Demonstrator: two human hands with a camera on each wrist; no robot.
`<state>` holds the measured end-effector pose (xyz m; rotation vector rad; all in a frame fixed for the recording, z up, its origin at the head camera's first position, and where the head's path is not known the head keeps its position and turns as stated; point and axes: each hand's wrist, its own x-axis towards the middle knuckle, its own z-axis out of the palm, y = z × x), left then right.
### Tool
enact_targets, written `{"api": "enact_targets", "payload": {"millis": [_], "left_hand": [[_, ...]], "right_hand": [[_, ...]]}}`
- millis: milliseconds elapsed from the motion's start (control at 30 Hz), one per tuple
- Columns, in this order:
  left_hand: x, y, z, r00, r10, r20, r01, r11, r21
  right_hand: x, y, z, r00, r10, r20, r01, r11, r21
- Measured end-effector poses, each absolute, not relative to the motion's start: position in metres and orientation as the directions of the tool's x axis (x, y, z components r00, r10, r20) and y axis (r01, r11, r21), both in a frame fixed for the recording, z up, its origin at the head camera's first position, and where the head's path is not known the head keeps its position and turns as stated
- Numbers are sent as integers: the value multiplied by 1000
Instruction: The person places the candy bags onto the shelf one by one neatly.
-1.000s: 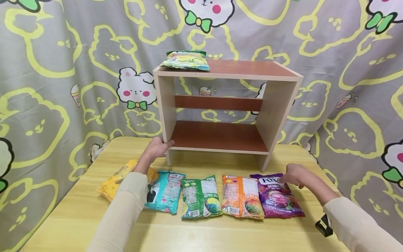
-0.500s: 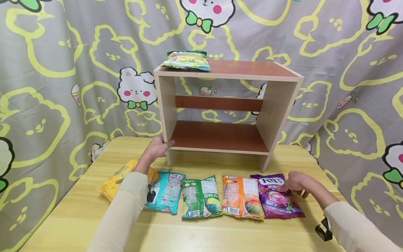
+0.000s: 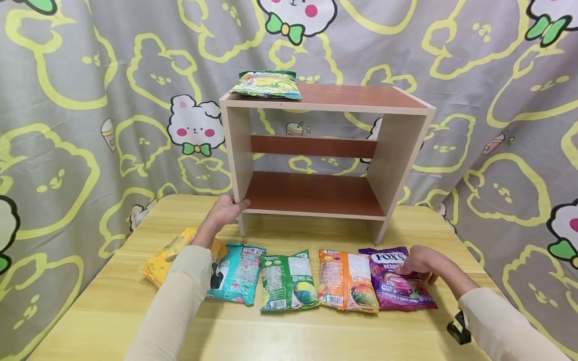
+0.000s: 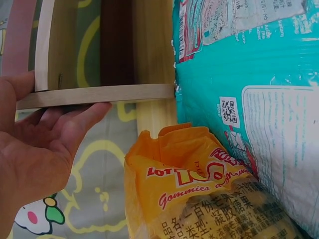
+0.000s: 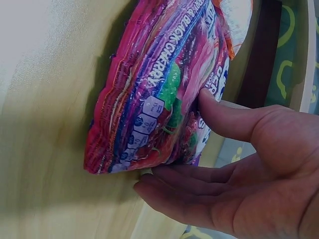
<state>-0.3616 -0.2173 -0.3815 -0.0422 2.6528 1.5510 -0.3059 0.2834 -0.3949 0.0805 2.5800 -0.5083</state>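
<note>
My left hand grips the left side panel of a small wooden shelf. In the left wrist view the thumb lies on one face of the panel and the fingers on the other. At the right, my right hand pinches the right edge of a purple Fox's candy bag lying on the table. The right wrist view has the thumb on top of this purple bag and the fingers tucked at its underside; their tips are partly hidden.
An orange bag, a green bag, a teal bag and a yellow gummies bag line the table. Another green-yellow bag sits on the shelf top. A patterned curtain hangs behind.
My right hand has shifted from the purple bag's top right corner down along its right edge, and the thumb now presses on it. The left hand stays on the shelf panel.
</note>
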Motion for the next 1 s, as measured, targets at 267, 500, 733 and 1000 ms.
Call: {"api": "enact_targets", "payload": {"millis": [267,500,733,1000], "left_hand": [[-362,-218,-381,-997,16,-71,-54,492,869],[-362,-219,-382,-997,13,-73,-57,495,867],[-361,-218,-381,-996,13,-83,-66,487,871],[-362,-218,-379,-996,4,-90,-76,489,869]], "right_hand": [[-306,283,-396,-874,-26,-485,170,919,-355],[-309,283,-396,-858,-20,-514,197,910,-365],[-308,286,-393,-851,-45,-524,192,901,-389],[-304,291,-390,-843,-78,-532,207,866,-456]]}}
